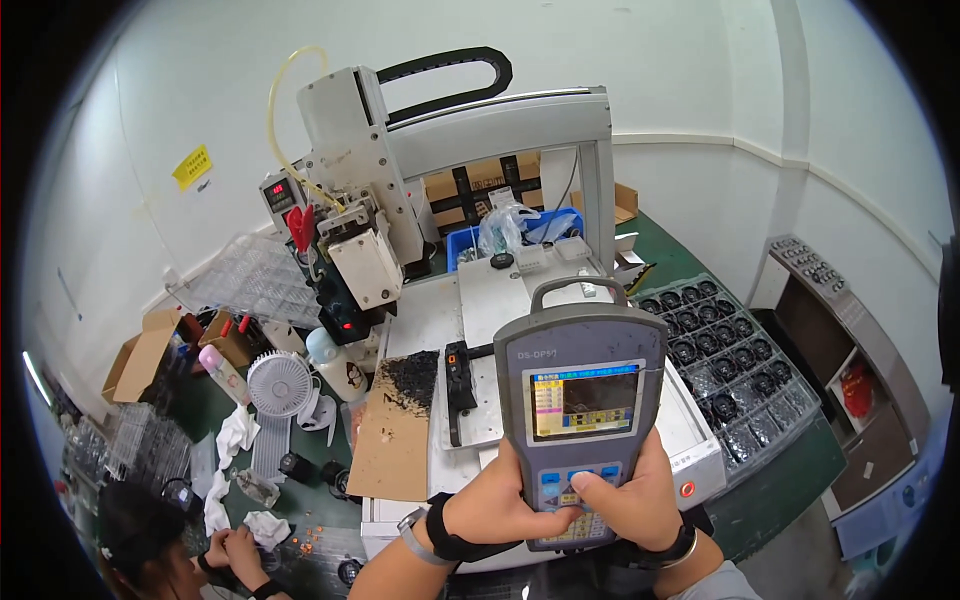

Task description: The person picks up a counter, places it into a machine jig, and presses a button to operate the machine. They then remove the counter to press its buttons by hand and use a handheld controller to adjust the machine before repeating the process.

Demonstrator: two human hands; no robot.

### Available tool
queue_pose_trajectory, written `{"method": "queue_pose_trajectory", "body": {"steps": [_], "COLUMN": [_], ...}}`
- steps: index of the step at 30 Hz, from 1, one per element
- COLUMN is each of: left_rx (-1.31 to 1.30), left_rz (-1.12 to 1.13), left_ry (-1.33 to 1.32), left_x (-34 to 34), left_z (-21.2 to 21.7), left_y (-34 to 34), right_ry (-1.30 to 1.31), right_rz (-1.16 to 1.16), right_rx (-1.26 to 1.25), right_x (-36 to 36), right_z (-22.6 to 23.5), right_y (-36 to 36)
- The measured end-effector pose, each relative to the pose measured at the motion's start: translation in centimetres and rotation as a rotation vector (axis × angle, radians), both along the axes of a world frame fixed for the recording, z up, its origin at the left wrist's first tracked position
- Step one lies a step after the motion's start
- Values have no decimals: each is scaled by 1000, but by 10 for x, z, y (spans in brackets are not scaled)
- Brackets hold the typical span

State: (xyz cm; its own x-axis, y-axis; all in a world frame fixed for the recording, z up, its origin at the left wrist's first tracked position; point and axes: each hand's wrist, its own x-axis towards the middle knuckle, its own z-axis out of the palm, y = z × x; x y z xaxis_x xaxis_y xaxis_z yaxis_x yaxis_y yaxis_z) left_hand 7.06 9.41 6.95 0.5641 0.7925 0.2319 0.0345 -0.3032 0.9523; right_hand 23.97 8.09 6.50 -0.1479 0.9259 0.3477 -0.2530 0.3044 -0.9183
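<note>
A grey handheld controller (585, 450) with a lit colour screen and a keypad is held upright in front of me. My left hand (490, 505) grips its lower left side, the thumb lying across the keys. From the right, my right hand (640, 500) holds the other lower edge, its thumb on the blue and grey buttons below the screen. Behind the controller stands a white gantry machine (500, 118) with a boxy head (365, 265) and a yellowish tube. On its bed sits a black fixture (460, 385) with a small red display, partly beside the controller.
Cardboard smeared black (390, 460) lies on the machine's left side. A clear tray of black round parts (715, 345) is at right. Leftward are a white fan (280, 385), bottles and tissues; a co-worker's hands (235, 550) are at lower left. A blue bin (460, 243) stands behind.
</note>
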Motion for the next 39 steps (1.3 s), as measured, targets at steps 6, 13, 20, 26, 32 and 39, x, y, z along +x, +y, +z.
{"method": "queue_pose_trajectory", "body": {"steps": [6, 13, 20, 26, 32, 39], "left_rx": [-25, -41, -35, 44, -87, -61], "left_rz": [-88, -75, -55, -48, -131, -124], "left_ry": [-43, -121, -100, -116, -218, -232], "left_x": [-8, -2, -5, -1, 10, 16], "left_z": [-5, -5, -10, -8, -7, -10], "left_y": [4, 3, 1, -2, 0, 0], "right_ry": [40, 15, 30, 7, 206, 229], "right_rz": [-19, 9, 17, 7, -195, -207], "right_rx": [25, 17, 21, 38, 50, 59], "right_x": [-4, 2, 1, 4, 8, 6], "right_z": [-4, 4, 2, -2, 6, 7], "right_y": [-3, -6, -6, -3, 4, 3]}}
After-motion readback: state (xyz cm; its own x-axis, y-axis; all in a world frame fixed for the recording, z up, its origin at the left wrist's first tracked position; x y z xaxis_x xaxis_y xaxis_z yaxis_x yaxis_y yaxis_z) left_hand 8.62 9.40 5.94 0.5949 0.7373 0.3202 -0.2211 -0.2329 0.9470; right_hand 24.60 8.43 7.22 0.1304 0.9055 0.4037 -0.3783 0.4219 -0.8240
